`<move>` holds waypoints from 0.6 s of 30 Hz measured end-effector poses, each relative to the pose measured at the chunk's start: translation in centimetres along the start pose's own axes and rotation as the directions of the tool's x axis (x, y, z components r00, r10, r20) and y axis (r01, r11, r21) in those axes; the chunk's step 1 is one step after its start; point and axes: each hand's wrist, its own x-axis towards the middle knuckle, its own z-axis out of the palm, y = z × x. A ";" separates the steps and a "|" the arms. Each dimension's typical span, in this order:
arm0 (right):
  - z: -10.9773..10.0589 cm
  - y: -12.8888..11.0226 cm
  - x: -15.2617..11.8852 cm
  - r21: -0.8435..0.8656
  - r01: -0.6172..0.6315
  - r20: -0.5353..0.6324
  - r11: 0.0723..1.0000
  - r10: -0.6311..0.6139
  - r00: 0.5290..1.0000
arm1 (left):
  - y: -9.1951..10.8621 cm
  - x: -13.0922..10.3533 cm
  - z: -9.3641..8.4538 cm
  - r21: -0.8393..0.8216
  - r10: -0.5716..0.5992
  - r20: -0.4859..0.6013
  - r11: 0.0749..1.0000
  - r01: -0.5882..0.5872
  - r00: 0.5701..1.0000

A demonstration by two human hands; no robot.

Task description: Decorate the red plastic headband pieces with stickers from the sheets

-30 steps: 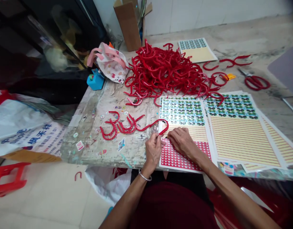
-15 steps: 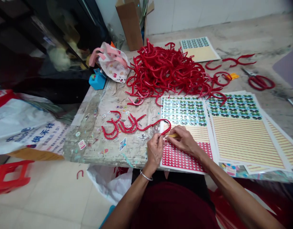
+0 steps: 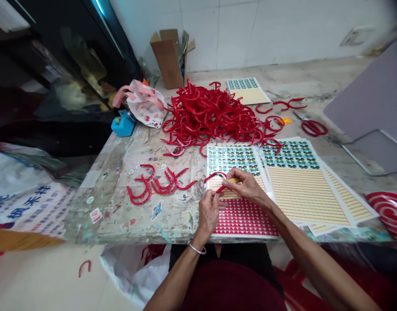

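My left hand (image 3: 209, 211) is closed on the lower end of a red curved strip (image 3: 214, 175), which arches up above a sheet of stickers. My right hand (image 3: 245, 185) pinches a small yellow tool (image 3: 233, 180), its tip at the strip beside my left fingertips; its working end is too small to make out. Under both hands lie a sticker sheet (image 3: 232, 157) with blue-green eye-like prints and a red sheet (image 3: 247, 218) with rows of small white shapes. To the left lie several red curved strips (image 3: 140, 201).
A big heap of red strips (image 3: 211, 112) fills the table's middle. Right of it are red-handled scissors (image 3: 315, 127) and more sticker sheets (image 3: 307, 190). A printed bag (image 3: 148, 112), blue tape dispenser (image 3: 123, 124) and cardboard box (image 3: 168, 65) stand at the back left.
The view has tilted up and turned right. My right hand has come up against the strip with the yellow tool, and the strip has turned slightly in my left hand.
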 end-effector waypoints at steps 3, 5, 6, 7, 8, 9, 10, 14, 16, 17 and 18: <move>-1.4 -2.7 0.5 0.098 0.068 -0.104 0.993 -0.058 0.993 | -0.2 -0.1 0.2 0.040 0.030 0.007 0.999 -0.030 1.000; -2.4 -5.0 1.2 0.155 0.148 -0.176 0.977 -0.120 0.977 | -0.2 -0.2 0.1 0.080 0.049 0.011 0.996 -0.050 0.999; -2.9 -6.3 1.6 0.178 0.191 -0.210 0.965 -0.152 0.966 | -0.2 -0.2 0.1 0.100 0.058 0.013 0.993 -0.058 0.998; -3.3 -7.5 2.1 0.201 0.231 -0.241 0.952 -0.181 0.954 | -0.3 -0.1 0.1 0.117 0.066 0.012 0.991 -0.067 0.998; -3.7 -8.6 2.5 0.223 0.272 -0.271 0.936 -0.208 0.940 | -0.3 -0.1 0.1 0.131 0.073 0.012 0.989 -0.074 0.997; -4.1 -9.6 2.9 0.242 0.311 -0.299 0.919 -0.234 0.925 | -0.4 -0.1 0.1 0.140 0.078 0.013 0.987 -0.079 0.997; -4.3 -10.5 3.2 0.256 0.343 -0.317 0.904 -0.256 0.913 | -0.4 -0.1 0.2 0.146 0.081 0.013 0.986 -0.082 0.997; -4.9 -12.6 3.6 0.180 0.376 -0.279 0.909 -0.319 0.906 | 0.5 -0.1 0.1 0.042 0.001 0.004 0.999 -0.001 1.000; -4.8 -12.8 3.1 0.049 0.333 -0.185 0.942 -0.319 0.929 | 1.9 -0.3 -0.3 -0.068 -0.040 -0.004 0.997 0.039 0.999; -4.7 -12.7 2.8 -0.033 0.312 -0.133 0.949 -0.314 0.940 | 3.0 -0.5 -0.6 -0.110 -0.028 -0.015 0.994 0.026 0.999; -4.5 -12.5 2.4 -0.122 0.298 -0.083 0.947 -0.309 0.947 | 4.1 -0.6 -1.0 -0.137 0.011 -0.032 0.990 -0.015 0.999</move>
